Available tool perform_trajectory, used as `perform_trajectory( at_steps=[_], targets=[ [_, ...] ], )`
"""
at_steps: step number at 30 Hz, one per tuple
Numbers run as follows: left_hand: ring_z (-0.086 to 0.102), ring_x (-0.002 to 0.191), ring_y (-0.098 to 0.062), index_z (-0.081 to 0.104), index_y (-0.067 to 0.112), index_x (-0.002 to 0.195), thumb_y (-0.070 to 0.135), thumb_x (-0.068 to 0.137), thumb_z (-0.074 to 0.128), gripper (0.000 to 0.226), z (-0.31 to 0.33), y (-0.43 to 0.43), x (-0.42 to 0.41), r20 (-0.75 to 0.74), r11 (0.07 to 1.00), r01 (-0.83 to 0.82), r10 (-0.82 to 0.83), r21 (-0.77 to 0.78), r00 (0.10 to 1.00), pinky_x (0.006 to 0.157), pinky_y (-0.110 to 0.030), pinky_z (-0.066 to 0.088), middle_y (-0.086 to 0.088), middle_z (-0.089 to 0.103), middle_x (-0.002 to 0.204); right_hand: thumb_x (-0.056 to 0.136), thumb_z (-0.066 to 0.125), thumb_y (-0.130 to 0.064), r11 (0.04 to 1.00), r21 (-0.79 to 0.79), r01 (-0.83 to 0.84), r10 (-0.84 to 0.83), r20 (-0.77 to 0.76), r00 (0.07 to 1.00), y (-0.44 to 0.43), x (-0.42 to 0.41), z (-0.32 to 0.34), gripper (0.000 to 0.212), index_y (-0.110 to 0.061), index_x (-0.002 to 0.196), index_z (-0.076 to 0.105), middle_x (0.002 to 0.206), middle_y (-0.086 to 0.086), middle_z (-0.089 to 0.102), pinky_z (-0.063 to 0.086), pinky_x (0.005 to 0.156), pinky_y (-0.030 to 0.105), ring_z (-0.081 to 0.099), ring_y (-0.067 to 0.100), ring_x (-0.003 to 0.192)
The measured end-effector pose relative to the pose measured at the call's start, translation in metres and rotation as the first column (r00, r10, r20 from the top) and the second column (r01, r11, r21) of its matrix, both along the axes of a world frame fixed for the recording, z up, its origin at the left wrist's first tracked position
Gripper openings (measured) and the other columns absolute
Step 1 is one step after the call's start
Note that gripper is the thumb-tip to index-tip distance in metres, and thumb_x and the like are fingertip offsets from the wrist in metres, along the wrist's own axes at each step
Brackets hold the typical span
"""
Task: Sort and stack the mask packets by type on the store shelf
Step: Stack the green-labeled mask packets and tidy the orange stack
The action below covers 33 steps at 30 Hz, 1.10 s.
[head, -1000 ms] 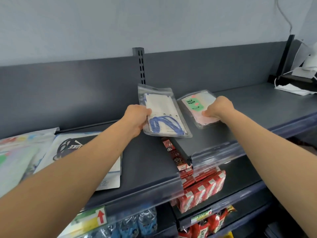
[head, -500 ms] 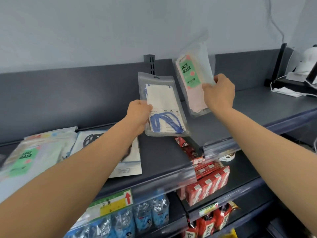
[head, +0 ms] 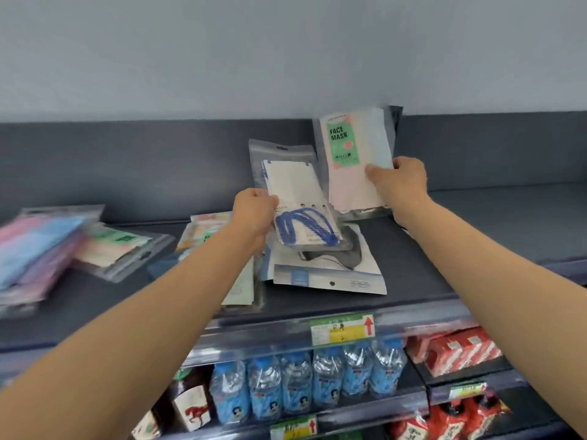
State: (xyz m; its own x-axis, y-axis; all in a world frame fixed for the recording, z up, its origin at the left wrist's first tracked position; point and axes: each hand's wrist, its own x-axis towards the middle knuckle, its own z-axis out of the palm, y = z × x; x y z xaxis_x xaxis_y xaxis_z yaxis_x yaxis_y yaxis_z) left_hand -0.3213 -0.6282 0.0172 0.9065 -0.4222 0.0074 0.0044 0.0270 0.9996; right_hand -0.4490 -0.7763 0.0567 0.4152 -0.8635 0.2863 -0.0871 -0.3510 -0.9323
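My left hand [head: 254, 214] grips a clear packet with a white mask and blue straps [head: 295, 198], held tilted above the dark shelf [head: 444, 274]. My right hand [head: 400, 182] pinches a pink packet with a green "FACE MASK" label [head: 352, 160], held upright beside it. Under the blue-strap packet lies a white packet with a black mask [head: 330, 268]. More green-label packets [head: 117, 249] lie left of it, and a blurred pink and blue stack [head: 35, 249] sits at the far left. Another packet [head: 203, 230] lies partly hidden under my left forearm.
A grey back panel [head: 158, 166] closes the shelf behind. Below the shelf's front rail with a yellow-green price tag [head: 343, 328] stand several water bottles [head: 305, 382]. Red boxes [head: 460, 347] fill the lower right shelves. A brown bottle [head: 190, 404] stands lower left.
Both hands carried their packets leftward along the shelf; the view swung left with them. The packets now hang over the white black-mask packet. The right hand's packet stands more upright.
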Motion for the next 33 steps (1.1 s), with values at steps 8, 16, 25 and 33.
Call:
perform_trajectory(
  at_steps=[8,16,25,33],
  targets=[
    [0.056,0.091,-0.026,0.058,0.006,0.089,0.006,0.093,0.052,0.007,-0.020,0.083,0.040,-0.041,1.000,-0.030,0.030,0.002,0.999,0.091,-0.045,0.048,-0.016,0.062,0.100,0.087,0.066,-0.014,0.941,0.219,-0.257,0.295,-0.161,0.942,0.082,0.062,-0.026,0.015,-0.006,0.097,0.058,0.098,0.011,0.063,0.053,0.079,0.041,0.061,0.028,0.086],
    [0.066,0.075,-0.026,0.057,0.003,0.088,0.016,0.093,0.059,0.015,-0.024,0.124,0.053,-0.066,0.995,-0.055,0.050,-0.080,0.997,0.064,-0.035,0.058,-0.012,0.069,0.087,0.084,0.072,-0.014,0.832,0.359,-0.423,0.515,-0.218,0.829,0.122,0.105,-0.045,0.031,0.003,0.107,0.060,0.101,0.012,0.067,0.055,0.063,0.034,0.065,0.026,0.084],
    [0.068,0.080,-0.019,0.053,0.001,0.103,0.003,0.090,0.060,0.015,-0.006,0.148,0.064,-0.071,0.984,-0.143,0.136,-0.104,0.988,0.061,-0.031,0.061,-0.011,0.068,0.102,0.083,0.072,-0.025,0.631,0.479,-0.610,0.714,-0.052,0.698,0.132,0.155,-0.038,0.038,0.000,0.110,0.060,0.107,0.010,0.071,0.057,0.073,0.039,0.069,0.026,0.090],
    [0.070,0.075,-0.017,0.059,0.008,0.090,0.007,0.092,0.059,0.002,-0.007,0.158,0.076,-0.109,0.994,-0.095,0.087,-0.062,0.990,0.057,-0.030,0.060,-0.006,0.070,0.095,0.083,0.072,-0.017,0.646,0.444,-0.620,0.708,-0.046,0.705,0.140,0.175,-0.039,0.028,-0.005,0.106,0.059,0.095,0.007,0.070,0.056,0.062,0.034,0.068,0.022,0.080]
  ],
)
